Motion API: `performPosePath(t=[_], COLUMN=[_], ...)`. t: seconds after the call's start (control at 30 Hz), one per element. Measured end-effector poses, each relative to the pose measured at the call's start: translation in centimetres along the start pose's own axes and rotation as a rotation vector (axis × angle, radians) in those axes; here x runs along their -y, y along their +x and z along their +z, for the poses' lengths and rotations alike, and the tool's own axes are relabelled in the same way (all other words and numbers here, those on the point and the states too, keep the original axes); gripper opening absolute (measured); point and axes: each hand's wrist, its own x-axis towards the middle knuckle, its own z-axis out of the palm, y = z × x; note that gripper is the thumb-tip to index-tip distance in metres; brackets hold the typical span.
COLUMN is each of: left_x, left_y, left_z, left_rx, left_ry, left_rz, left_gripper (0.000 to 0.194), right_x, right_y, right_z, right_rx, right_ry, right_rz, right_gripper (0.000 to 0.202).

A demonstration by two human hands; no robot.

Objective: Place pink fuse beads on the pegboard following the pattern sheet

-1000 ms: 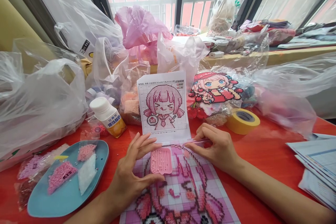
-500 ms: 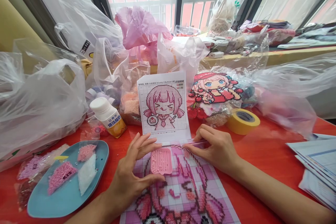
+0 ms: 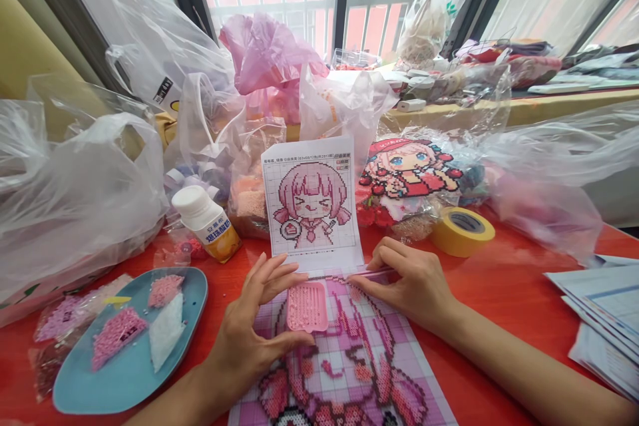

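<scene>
Placing beads seems in hand: the left hand's [image 3: 244, 329] fingers grasp a pink tray [image 3: 307, 306] over the bead picture [image 3: 335, 363], toward the table's [image 3: 504, 279] near side; the right hand [image 3: 414, 273] pinches a stick [image 3: 377, 272], next needing precise aim.

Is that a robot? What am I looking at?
No robot here: these are a person's left hand and right hand. The camera sits on the person's head, looking forward and down, so every picture comes from there. The left hand has its thumb and fingers around a pink tray of tiny beads. The right hand pinches a thin pinkish thing, partly hidden. Underneath is a bead picture, with a printed paper standing behind it. The red table has a bottle, yellow tape, and a blue plate with little bags.
</scene>
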Motion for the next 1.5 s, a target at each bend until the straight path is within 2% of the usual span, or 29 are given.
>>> performPosePath(t=[0.27,0.43,0.63,0.77,1.5], left_x=[-0.1,0.0,0.0,0.0,-0.1], left_y=[0.1,0.0,0.0,0.0,0.0], left_z=[0.1,0.0,-0.1,0.0,0.1], left_rx=[-0.011,-0.006,0.01,0.013,0.015], left_ry=[-0.003,0.009,0.011,0.005,-0.004], left_rz=[0.004,0.005,0.011,0.007,-0.004], left_gripper=[0.089,0.09,0.09,0.091,0.09], right_x=[0.3,0.9,1.7,2.2,2.4], right_y=[0.1,0.5,0.7,0.6,0.1], right_z=[-0.2,-0.2,-0.4,-0.4,-0.1], right_rx=[-0.028,-0.023,0.019,0.046,0.073], right_ry=[0.063,0.319,0.415,0.429,0.365], right_rz=[0.014,-0.035,-0.184,-0.224,-0.276], right_gripper=[0.036,0.009,0.023,0.023,0.016])
